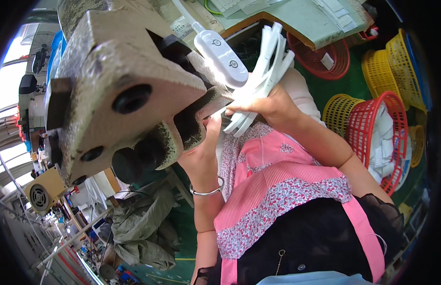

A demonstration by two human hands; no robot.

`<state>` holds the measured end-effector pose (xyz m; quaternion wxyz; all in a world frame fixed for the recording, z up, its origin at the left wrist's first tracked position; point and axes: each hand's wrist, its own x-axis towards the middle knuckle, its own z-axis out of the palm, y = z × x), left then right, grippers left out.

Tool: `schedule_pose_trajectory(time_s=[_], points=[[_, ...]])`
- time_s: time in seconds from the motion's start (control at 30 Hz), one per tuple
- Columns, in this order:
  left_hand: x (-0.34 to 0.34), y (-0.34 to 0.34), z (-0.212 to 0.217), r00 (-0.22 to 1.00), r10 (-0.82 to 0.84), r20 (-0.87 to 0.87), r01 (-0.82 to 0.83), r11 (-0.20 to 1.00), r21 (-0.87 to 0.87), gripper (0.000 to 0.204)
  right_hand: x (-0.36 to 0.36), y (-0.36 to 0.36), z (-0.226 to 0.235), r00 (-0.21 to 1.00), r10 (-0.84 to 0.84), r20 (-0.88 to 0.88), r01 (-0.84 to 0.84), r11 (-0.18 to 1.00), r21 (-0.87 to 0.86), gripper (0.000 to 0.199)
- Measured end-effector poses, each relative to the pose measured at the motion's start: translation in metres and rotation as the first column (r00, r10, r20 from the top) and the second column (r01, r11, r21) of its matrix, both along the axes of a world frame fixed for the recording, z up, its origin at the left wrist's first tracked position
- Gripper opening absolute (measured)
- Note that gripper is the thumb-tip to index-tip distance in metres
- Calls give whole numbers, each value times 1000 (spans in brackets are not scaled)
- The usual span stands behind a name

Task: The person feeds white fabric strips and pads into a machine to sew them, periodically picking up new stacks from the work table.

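My right hand (280, 108) is closed round a bundle of white strips (269, 59), thin and flat, fanning out above and below the grip. Under the head of a big beige machine (135, 71), my left hand (201, 159) wears a silver bangle at the wrist. Its thumb presses at the end of one white strip (223, 111) coming from the bundle. The machine head hides the other left fingers. A white switch unit (220, 58) with two buttons and a cord hangs just above the hands, partly in front of the bundle.
Right of me stand a red basket (365, 128) with white pieces inside, yellow baskets (341, 111), and a dark red basket (341, 61) under a pale green table (306, 28). A grey-green cloth (144, 228) hangs at lower left. A pink apron (277, 185) covers my lap.
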<state>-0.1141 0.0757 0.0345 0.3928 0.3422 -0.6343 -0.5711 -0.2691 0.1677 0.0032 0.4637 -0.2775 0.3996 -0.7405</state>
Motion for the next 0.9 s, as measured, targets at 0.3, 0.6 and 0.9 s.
schedule_pose_trajectory(time_s=[0.3, 0.6, 0.9], points=[[4, 7, -1, 986, 124, -108, -121, 992, 35, 1, -18, -1, 13, 998, 24, 56, -24, 1000, 8, 28], [26, -2, -9, 921, 251, -296, -161, 942, 296, 6, -6, -3, 12, 988, 10, 151, -6, 1000, -30, 44], [-1, 7, -16, 973, 118, -199, -57, 956, 288, 10, 10, -6, 22, 981, -42, 188, 51, 998, -43, 14]])
